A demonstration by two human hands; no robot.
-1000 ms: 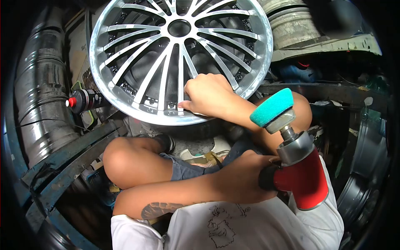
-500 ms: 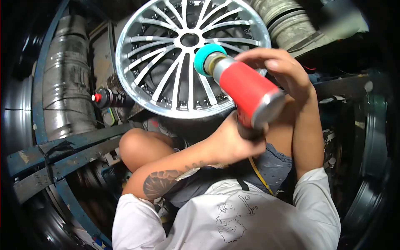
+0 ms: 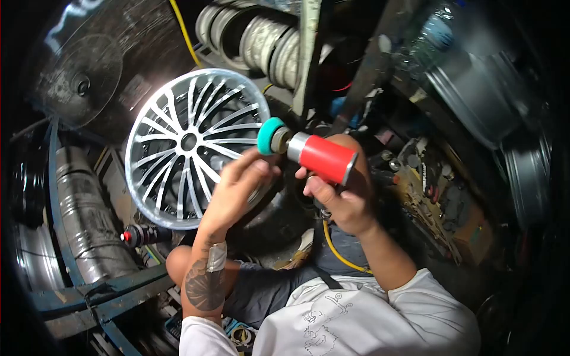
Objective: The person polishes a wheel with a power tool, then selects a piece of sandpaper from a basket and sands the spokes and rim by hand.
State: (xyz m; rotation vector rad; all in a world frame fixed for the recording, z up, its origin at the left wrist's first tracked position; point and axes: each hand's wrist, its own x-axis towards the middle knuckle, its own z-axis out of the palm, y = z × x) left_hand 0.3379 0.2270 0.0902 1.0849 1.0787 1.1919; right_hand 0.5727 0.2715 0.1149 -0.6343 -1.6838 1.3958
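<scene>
An air polisher (image 3: 325, 159) with a red body and a teal foam pad (image 3: 271, 136) is in my right hand (image 3: 350, 207). That hand is closed around the grip below the body, and a yellow hose (image 3: 335, 249) runs down beneath it. My left hand (image 3: 234, 184) is just under the pad, its fingers loosely bent and apart, holding nothing. To the left, a silver multi-spoke wheel rim (image 3: 189, 141) lies face up in front of my knees. The pad overlaps the rim's right edge in this view.
A dark bottle with a red cap (image 3: 139, 235) lies below the rim. Metal cylinders (image 3: 89, 213) stand at the left behind a blue frame (image 3: 127, 282). More wheel barrels (image 3: 261, 44) sit at the back. Tools fill a cardboard box (image 3: 469, 237) on the right.
The polisher has passed from my left hand to my right. My left hand has let go and moved to beside the pad. The view has turned right, showing more of the workshop.
</scene>
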